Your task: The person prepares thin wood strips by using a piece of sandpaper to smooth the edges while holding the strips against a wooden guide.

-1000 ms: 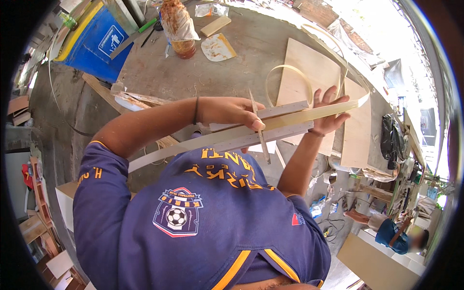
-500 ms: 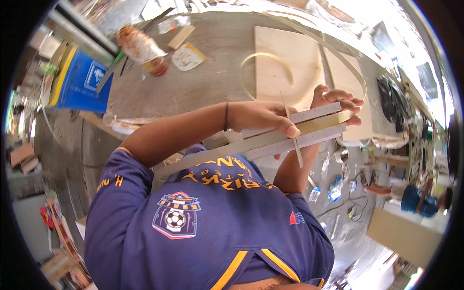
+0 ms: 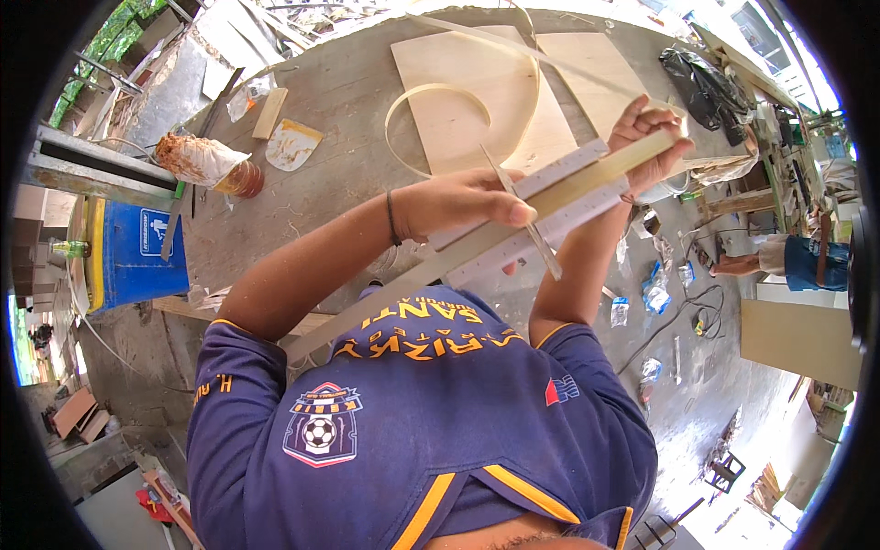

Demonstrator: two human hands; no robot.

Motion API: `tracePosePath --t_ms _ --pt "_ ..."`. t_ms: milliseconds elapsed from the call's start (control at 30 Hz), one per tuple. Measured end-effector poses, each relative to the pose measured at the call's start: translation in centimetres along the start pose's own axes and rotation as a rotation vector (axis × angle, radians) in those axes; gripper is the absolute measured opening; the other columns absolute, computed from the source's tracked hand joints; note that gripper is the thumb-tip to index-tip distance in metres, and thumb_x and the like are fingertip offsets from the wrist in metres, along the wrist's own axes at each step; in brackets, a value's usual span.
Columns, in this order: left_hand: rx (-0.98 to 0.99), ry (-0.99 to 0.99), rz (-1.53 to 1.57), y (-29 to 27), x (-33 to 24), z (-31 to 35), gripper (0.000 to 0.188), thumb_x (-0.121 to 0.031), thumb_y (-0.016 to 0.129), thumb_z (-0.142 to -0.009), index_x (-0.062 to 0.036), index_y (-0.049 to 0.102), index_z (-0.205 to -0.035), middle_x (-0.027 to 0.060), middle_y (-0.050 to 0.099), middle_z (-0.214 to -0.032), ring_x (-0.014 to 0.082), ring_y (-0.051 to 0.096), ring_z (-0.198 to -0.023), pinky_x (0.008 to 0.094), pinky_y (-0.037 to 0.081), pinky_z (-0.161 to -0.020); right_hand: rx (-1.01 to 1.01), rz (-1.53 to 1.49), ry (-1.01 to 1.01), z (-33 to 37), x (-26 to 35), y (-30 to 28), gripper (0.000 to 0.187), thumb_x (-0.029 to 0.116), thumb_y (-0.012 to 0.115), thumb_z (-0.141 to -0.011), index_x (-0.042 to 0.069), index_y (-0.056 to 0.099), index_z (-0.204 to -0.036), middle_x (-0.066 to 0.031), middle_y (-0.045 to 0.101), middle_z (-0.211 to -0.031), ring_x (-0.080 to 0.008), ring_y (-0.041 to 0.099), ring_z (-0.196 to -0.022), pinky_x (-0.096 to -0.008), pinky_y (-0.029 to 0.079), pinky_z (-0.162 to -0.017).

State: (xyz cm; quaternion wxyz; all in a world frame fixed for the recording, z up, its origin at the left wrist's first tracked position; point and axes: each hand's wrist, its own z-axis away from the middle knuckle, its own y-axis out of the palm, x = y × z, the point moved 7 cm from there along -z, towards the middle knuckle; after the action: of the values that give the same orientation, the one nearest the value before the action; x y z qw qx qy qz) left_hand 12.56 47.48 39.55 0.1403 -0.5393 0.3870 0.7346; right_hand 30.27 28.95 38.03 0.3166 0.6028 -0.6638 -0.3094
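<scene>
My left hand (image 3: 458,203) is closed around a tool of two parallel white bars (image 3: 579,209), its thumb pressing beside a thin, blade-like strip (image 3: 535,234) that crosses them. Between the bars runs a long pale flat strip (image 3: 367,310), which slants from beside my left upper arm up to my right hand. My right hand (image 3: 646,137) has its fingers curled about the far end of this strip, past the bars. The strip's thin continuation loops beyond onto the table as a pale coil (image 3: 440,89). The undersides of both grips are hidden.
Plywood sheets (image 3: 477,110) lie on the worktable (image 3: 312,183). To the left are a stained wrapped bottle (image 3: 206,165), a wood block (image 3: 269,114) and a blue bin (image 3: 137,261). A black plastic bag (image 3: 701,87) sits far right. Cable and wrappers (image 3: 655,289) litter the floor; another person (image 3: 807,264) is at right.
The view has shifted, so the table things sit farther left. My right hand's fingers, earlier stretched behind the bars, now curl around the pale strip's end. My left hand keeps its grip.
</scene>
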Motion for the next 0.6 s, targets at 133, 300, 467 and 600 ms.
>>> tracePosePath --t_ms 133,300,467,600 --pt "-0.052 -0.063 0.005 -2.0 1.8 0.6 0.069 -0.047 0.061 -0.082 0.0029 0.042 -0.125 0.0133 0.062 -0.098 0.0191 0.067 -0.076 0.0303 0.054 -0.067 -0.144 0.076 0.073 0.7 -2.1 -2.8 0.032 0.037 0.063 -0.084 0.008 0.060 -0.097 0.0012 0.067 -0.087 -0.0169 0.062 -0.098 -0.0467 0.033 -0.107" --pt "-0.131 -0.144 -0.042 -2.5 2.7 2.5 0.066 -0.046 0.058 -0.084 0.0035 0.042 -0.126 0.0132 0.062 -0.097 0.0187 0.066 -0.075 0.0291 0.054 -0.065 -0.300 0.207 0.057 0.8 -1.7 -6.7 0.036 0.038 0.066 -0.081 0.007 0.058 -0.096 0.0009 0.064 -0.086 -0.0173 0.060 -0.096 -0.0460 0.036 -0.104" --pt "-0.193 -0.169 0.050 -2.8 3.4 4.8 0.061 -0.038 0.058 -0.084 0.0024 0.042 -0.127 0.0134 0.061 -0.099 0.0191 0.066 -0.073 0.0281 0.055 -0.062 -0.342 0.191 0.112 0.4 -1.6 -10.7 0.037 0.034 0.068 -0.081 0.003 0.056 -0.097 -0.0022 0.060 -0.088 -0.0215 0.057 -0.099 -0.0396 0.042 -0.099" --pt "-0.253 -0.169 0.041 -2.6 3.1 6.9 0.045 -0.034 0.060 -0.086 0.0023 0.049 -0.111 0.0108 0.061 -0.089 0.0174 0.065 -0.069 0.0290 0.054 -0.060 -0.362 0.210 0.106 -0.3 -0.8 -13.5 0.037 0.032 0.067 -0.082 0.000 0.056 -0.097 -0.0059 0.061 -0.090 -0.0236 0.055 -0.101 -0.0399 0.042 -0.099"
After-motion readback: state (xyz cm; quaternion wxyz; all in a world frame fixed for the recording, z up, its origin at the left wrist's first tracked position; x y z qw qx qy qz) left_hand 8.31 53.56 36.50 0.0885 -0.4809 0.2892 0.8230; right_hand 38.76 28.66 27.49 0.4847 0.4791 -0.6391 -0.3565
